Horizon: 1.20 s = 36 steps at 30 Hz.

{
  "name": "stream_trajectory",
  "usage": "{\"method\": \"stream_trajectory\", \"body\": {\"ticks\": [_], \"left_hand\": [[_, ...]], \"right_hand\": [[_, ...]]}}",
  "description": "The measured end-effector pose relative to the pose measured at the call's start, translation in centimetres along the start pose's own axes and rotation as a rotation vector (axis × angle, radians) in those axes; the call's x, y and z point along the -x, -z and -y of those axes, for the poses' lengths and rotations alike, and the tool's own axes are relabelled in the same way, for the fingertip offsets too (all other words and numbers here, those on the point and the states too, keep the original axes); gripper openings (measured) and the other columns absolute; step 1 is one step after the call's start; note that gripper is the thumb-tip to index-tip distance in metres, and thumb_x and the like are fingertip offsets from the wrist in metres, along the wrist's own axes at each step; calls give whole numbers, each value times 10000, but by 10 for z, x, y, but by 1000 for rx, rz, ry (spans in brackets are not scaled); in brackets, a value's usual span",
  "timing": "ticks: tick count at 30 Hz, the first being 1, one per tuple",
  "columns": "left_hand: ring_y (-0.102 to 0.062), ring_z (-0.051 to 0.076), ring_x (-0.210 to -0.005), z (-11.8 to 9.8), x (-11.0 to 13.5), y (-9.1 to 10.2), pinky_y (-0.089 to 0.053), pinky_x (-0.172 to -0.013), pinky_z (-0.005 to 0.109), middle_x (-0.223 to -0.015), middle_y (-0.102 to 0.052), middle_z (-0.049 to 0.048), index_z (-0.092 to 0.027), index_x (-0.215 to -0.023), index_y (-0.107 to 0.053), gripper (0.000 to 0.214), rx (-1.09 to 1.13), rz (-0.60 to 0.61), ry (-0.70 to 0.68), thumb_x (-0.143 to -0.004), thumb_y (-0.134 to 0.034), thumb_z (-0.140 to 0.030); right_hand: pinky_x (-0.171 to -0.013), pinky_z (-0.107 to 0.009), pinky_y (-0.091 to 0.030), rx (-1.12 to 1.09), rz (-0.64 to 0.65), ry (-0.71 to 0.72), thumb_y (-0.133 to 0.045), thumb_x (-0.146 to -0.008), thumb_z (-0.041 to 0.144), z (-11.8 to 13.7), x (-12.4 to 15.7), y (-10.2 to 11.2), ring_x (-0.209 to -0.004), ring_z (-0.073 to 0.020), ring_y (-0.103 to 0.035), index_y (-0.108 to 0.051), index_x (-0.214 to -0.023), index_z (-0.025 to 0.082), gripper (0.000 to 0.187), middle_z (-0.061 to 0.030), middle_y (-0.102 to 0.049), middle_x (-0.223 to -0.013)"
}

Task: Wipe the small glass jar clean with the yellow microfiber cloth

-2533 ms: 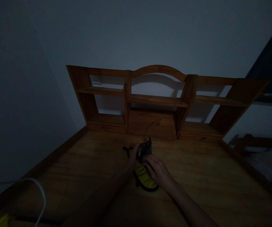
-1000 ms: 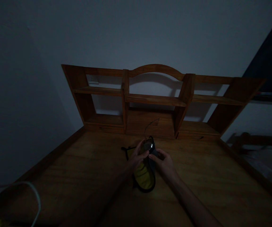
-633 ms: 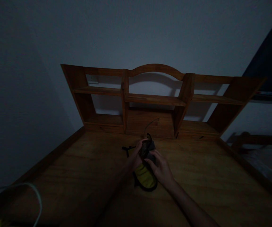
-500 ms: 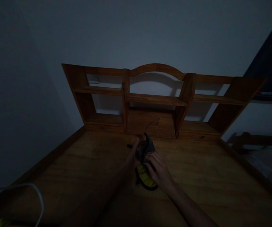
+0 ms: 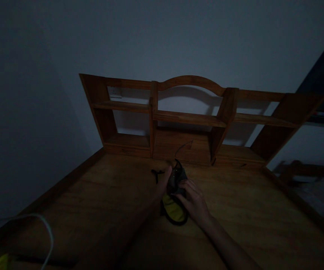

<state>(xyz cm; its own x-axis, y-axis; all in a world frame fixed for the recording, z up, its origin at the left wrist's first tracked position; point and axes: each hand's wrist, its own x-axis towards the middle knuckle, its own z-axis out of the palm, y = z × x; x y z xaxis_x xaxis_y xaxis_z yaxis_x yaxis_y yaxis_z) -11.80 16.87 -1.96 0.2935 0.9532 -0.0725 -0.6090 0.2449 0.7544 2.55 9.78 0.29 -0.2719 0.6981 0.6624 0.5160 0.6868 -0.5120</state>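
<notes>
In the dim head view, my right hand (image 5: 193, 195) grips a dark grey fabric piece with a black edge (image 5: 183, 175), its fingers curled over the near side. My left hand (image 5: 166, 179) is closed at the left side of a dark glossy thing (image 5: 173, 180) that sits against the fabric; most of its fingers are hidden. The kind of neither item shows clearly. Just below them lies a yellow piece with black trim (image 5: 175, 210), partly under my right hand. A black strap (image 5: 156, 173) rests on the wood left of my left hand.
A wooden shelf unit (image 5: 188, 119) stands at the back of the wooden tabletop (image 5: 108, 195), against the wall. A thin wire (image 5: 183, 147) rises before its middle bay. At lower left are a pale cable (image 5: 48, 228) and a yellow item (image 5: 2, 261).
The view has shifted slightly. The glossy thing and the fabric have turned a little between my hands, and more of the black strap shows on the left.
</notes>
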Motion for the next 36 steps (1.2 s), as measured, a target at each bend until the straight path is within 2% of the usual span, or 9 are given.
{"method": "stream_trajectory", "body": {"ticks": [5, 9, 14, 21, 26, 28, 31, 34, 36], "left_hand": [[-554, 225, -1144, 6, -1, 3, -405, -988, 298, -1090, -660, 54, -200, -1116, -642, 418, -128, -39, -161, -775, -695, -435], [-495, 235, -1227, 0, 3, -4, -341, -1069, 325, -1246, -588, 61, -223, -1214, -588, 452, -308, 98, -308, -808, -670, -404], [-468, 263, -1257, -14, 15, -12, -365, -1053, 344, -1352, -505, 79, -234, -1279, -541, 567, -427, 230, -420, -749, -738, -277], [-520, 275, -1213, -18, 14, -14, -411, -1000, 339, -1351, -527, 87, -253, -1358, -488, 724, -292, 286, -216, -698, -785, -240], [-591, 244, -1103, -5, 0, -3, -487, -849, 312, -1268, -588, 94, -233, -1244, -577, 569, -133, 101, 32, -744, -726, -462], [-623, 227, -1032, -1, -4, 3, -502, -799, 297, -1183, -635, 99, -210, -1183, -616, 551, -161, 58, 110, -757, -676, -553], [-668, 196, -809, 0, -8, 7, -515, -670, 267, -967, -700, 96, -187, -1093, -661, 635, -199, 96, 222, -736, -578, -706], [-599, 160, -510, -2, -8, 6, -435, -453, 242, -712, -679, 78, -143, -942, -677, 726, -196, 153, 296, -690, -510, -803], [-533, 141, -413, -3, -7, 5, -369, -385, 233, -602, -630, 53, -128, -828, -658, 705, -166, 140, 287, -673, -529, -803]], "right_hand": [[-825, -329, -468, -130, -112, -179, -704, -819, 309, 0, -1, -2, -944, -212, -586, -614, -942, 208, 183, -52, -629, -978], [-801, -313, -477, -257, -172, -368, -761, -747, 352, -1, -5, -2, -893, -212, -605, -651, -895, 193, 244, -40, -654, -920], [-777, -319, -508, -656, -155, -602, -796, -696, 360, -15, -5, -5, -861, -218, -642, -667, -972, 179, 355, -57, -696, -941], [-810, -326, -509, -770, -165, -617, -816, -675, 325, -22, -1, -11, -899, -218, -648, -675, -969, 182, 356, -69, -700, -977], [-838, -351, -513, -787, -197, -586, -799, -697, 352, -18, -6, -7, -949, -234, -648, -666, -1002, 191, 369, -74, -695, -1018], [-846, -350, -510, -744, -196, -570, -788, -709, 360, -14, -7, -4, -949, -234, -647, -662, -996, 188, 357, -71, -695, -1006], [-851, -358, -507, -599, -143, -547, -755, -739, 365, -9, -6, 0, -953, -240, -640, -658, -1005, 189, 334, -69, -690, -1004], [-864, -345, -492, -448, -87, -432, -723, -767, 325, -5, -4, -1, -974, -231, -624, -663, -1003, 206, 270, -58, -673, -1030], [-871, -331, -477, -372, -43, -337, -695, -791, 286, -4, -3, -2, -986, -219, -610, -662, -1007, 215, 230, -51, -658, -1043]]}}
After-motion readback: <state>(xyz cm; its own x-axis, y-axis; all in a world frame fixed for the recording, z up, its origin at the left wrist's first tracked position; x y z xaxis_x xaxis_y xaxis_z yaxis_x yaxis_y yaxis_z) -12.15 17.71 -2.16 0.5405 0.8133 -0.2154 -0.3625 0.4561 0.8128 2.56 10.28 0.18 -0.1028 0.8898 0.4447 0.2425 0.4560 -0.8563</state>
